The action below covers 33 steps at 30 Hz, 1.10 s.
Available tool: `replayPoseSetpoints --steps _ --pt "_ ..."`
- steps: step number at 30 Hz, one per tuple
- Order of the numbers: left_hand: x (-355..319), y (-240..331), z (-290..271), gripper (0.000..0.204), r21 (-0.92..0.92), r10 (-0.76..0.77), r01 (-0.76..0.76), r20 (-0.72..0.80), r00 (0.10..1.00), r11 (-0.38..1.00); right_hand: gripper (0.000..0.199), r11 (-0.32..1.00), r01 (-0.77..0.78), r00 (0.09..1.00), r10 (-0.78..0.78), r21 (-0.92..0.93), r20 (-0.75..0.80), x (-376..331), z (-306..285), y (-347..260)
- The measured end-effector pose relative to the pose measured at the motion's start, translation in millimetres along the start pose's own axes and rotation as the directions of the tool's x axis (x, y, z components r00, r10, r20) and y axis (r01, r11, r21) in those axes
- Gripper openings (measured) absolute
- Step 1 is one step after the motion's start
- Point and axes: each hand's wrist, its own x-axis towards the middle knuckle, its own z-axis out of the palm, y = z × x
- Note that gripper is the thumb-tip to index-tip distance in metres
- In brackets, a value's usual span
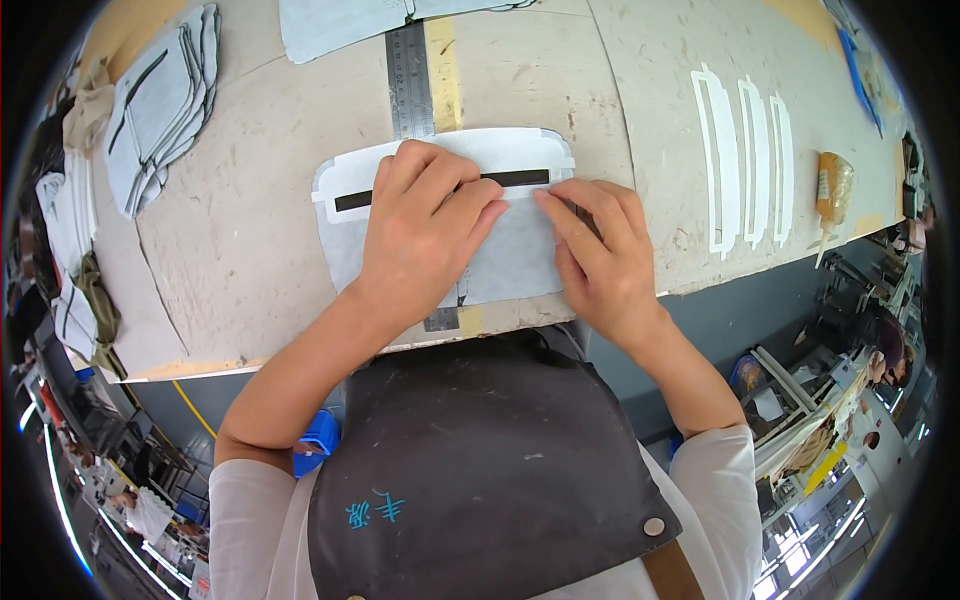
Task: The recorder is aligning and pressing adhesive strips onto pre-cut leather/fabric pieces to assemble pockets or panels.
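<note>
A light grey-blue panel point(510, 255) lies flat at the table's front edge, its top part covered by white backing point(440, 150). A long black slot point(525, 178) runs across it, bordered by a narrow white strip point(345, 217). My left hand point(420, 225) rests over the middle of the slot, fingers curled, thumb and index finger closed together at the strip's lower edge. My right hand point(605, 245) is at the slot's right end, its thumb and index finger pinched at the same edge. The fingertips hide what lies between them.
A steel ruler point(408, 80) and a yellow tape strip point(444, 75) run beneath the panel. Stacked grey panels point(165, 110) lie at the left, another panel point(340, 25) at the back. Several white slotted strips point(715, 160) and a glue bottle point(832, 190) lie at the right.
</note>
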Motion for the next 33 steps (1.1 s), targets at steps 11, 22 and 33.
replayPoseSetpoints --steps 11,22,33 --pt "1 0 -1 0.022 -0.025 -0.024 0.024 0.003 1.000 0.999 0.046 0.971 0.054 0.990 -0.022 -0.232 0.141 0 -5 -8" --pt "-29 -13 -52 0.023 0.081 -0.207 0.210 -0.051 0.977 0.974 0.051 0.969 -0.022 0.984 0.065 -0.248 0.168 14 -16 -19" --pt "-44 -27 -62 0.017 0.034 -0.282 0.286 -0.091 0.955 0.958 0.052 0.990 0.000 0.992 -0.018 0.139 0.124 16 19 -29"
